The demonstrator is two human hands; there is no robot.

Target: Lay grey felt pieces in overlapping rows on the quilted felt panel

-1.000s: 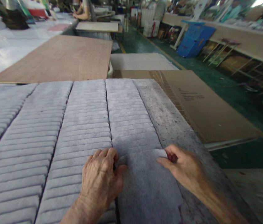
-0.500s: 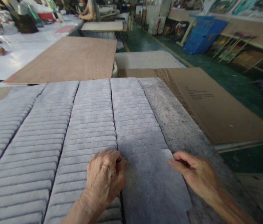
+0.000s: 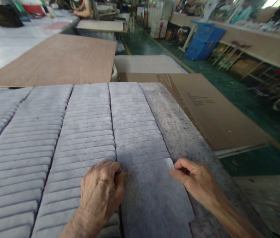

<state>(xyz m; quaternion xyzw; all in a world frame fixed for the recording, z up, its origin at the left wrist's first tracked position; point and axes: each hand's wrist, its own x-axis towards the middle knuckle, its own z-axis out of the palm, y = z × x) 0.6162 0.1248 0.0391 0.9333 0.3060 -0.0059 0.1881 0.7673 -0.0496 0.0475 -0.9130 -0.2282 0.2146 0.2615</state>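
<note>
Several columns of overlapping grey fabric pieces lie on a speckled board. In the rightmost column a wide grey sheet lies on top of the nearer part. My left hand is closed in a pinch on the left edge of that sheet, its knuckles over the neighbouring column. At the sheet's right edge, near a lifted corner, my right hand pinches it between thumb and forefinger.
The speckled board shows right of the fabric. Beyond lie a brown cardboard sheet, a plywood panel and a white-covered table. A person's arm is at the far left, and a blue cabinet stands at back right.
The whole view has shifted, so the fabric, boards and hands appear farther left. Both hands stay at the same edges of the grey sheet.
</note>
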